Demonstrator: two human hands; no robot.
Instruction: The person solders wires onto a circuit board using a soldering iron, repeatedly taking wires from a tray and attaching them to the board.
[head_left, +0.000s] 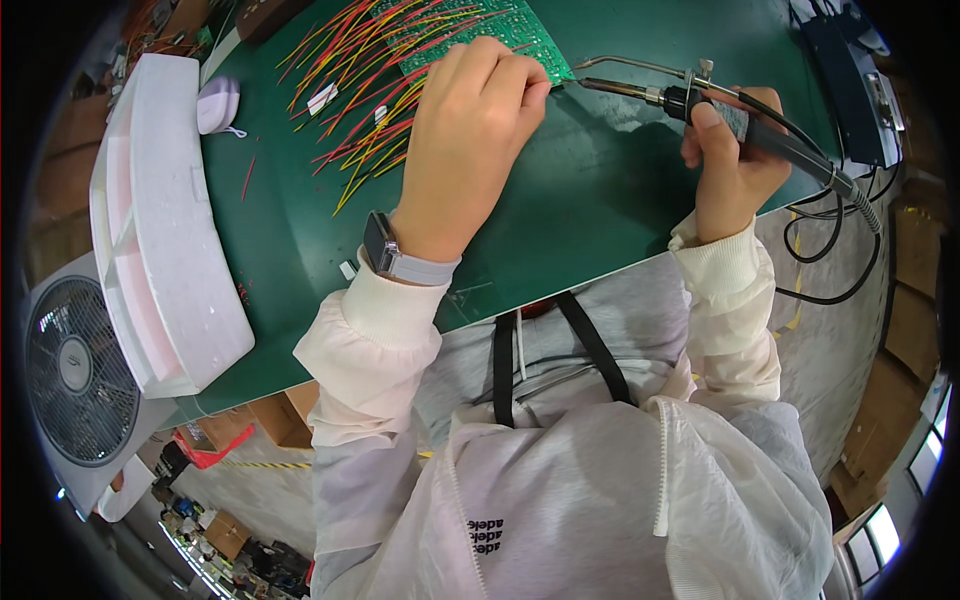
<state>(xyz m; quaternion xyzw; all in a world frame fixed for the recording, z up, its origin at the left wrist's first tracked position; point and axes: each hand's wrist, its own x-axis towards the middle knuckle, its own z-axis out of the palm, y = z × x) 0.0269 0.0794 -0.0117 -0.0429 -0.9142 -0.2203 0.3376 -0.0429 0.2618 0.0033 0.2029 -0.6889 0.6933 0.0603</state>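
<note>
My right hand (735, 165) grips a soldering iron (622, 89) with a thin curved metal feed tube (630, 64) fixed above its barrel. The iron's tip points left and reaches the near right corner of a green circuit board (535, 35). Over the board's near edge is my left hand (475, 115), fingers curled and closed; whatever they pinch is hidden beneath them. Many red and yellow wires (345, 105) fan out from the board toward the left, partly behind my left hand. Small white tags sit among the wires.
A white foam tray (165, 220) with compartments stands at the table's left, beside a lilac case (217, 105). A dark box-shaped unit (845, 90) is at the right, and the iron's black cable (835, 285) loops past the table edge. A fan (75, 360) stands far left.
</note>
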